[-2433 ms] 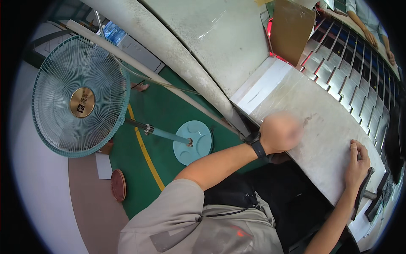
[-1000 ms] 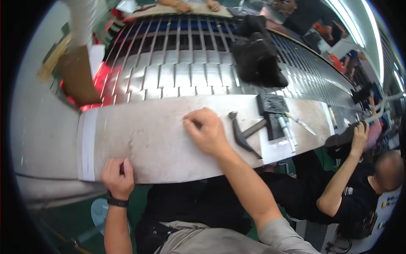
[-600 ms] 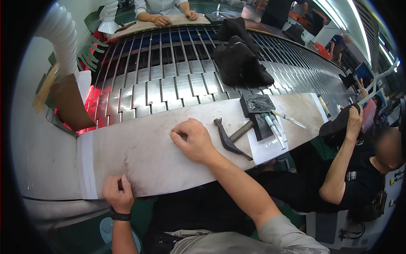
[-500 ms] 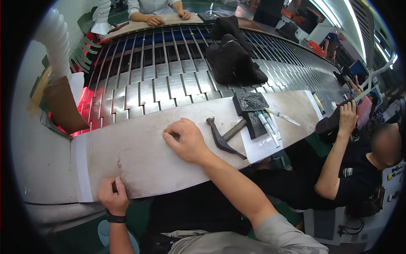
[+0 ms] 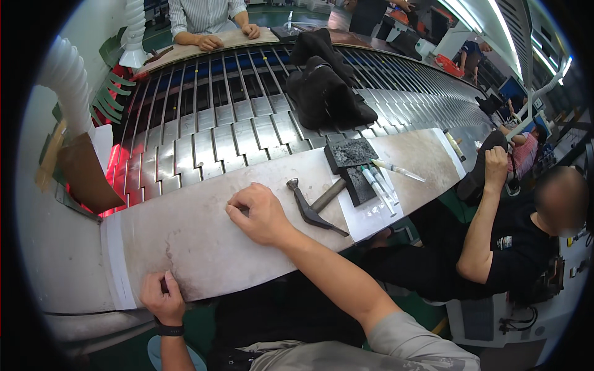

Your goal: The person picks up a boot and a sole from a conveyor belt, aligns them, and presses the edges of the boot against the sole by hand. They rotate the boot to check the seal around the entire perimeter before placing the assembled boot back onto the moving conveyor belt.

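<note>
A long pale board [image 5: 204, 247] lies in front of me, stained and worn. My right hand [image 5: 260, 213] rests on its middle, fingers curled in a loose fist with nothing visible in them. At the board's near left edge is my left hand [image 5: 163, 298], also curled closed and seemingly holding nothing, with a dark band on the wrist. Right of my right hand lies a hammer [image 5: 309, 210] with a dark curved head, touching neither hand. Beyond it are rough black blocks [image 5: 351, 152] and several syringe-like tubes [image 5: 385, 190] on a white sheet [image 5: 368, 221].
A conveyor of metal slats and bars [image 5: 229, 141] runs behind the board, carrying black boot-like footwear [image 5: 327, 93]. White ribbed hoses [image 5: 65, 77] hang at left near a brown flap [image 5: 90, 176]. A co-worker [image 5: 513, 229] sits close at right; another person [image 5: 210, 25] works across the conveyor.
The whole view has shifted, so most things appear further left. Both my hands stay closed in the same spots on the board. The seated co-worker's raised hand looks more curled now.
</note>
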{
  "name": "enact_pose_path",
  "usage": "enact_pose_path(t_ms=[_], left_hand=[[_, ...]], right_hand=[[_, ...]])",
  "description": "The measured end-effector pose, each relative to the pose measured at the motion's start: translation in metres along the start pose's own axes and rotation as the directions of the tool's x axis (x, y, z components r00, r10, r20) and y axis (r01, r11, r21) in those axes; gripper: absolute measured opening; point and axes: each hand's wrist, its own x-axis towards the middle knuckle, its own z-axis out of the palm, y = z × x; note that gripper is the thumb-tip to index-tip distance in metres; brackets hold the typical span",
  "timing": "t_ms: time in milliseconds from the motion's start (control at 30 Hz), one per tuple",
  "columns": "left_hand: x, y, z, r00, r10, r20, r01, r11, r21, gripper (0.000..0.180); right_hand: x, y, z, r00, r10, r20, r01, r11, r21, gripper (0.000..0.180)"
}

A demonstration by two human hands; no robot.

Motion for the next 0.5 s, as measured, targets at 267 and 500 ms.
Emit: enact_pose_path(t_ms=[267,500], left_hand=[[-0.002,-0.003,-0.005,1.000,-0.024,-0.002,0.024,1.000,0.016,0.013],[-0.002,0.002,-0.008,0.999,-0.050,0.000,0.050,0.999,-0.001,0.014]], right_hand=[[0.002,-0.002,0.002,0.999,0.010,0.032,-0.010,1.000,0.009,0.014],[0.000,-0.008,0.000,0.999,-0.040,-0.010,0.040,0.999,-0.015,0.014]])
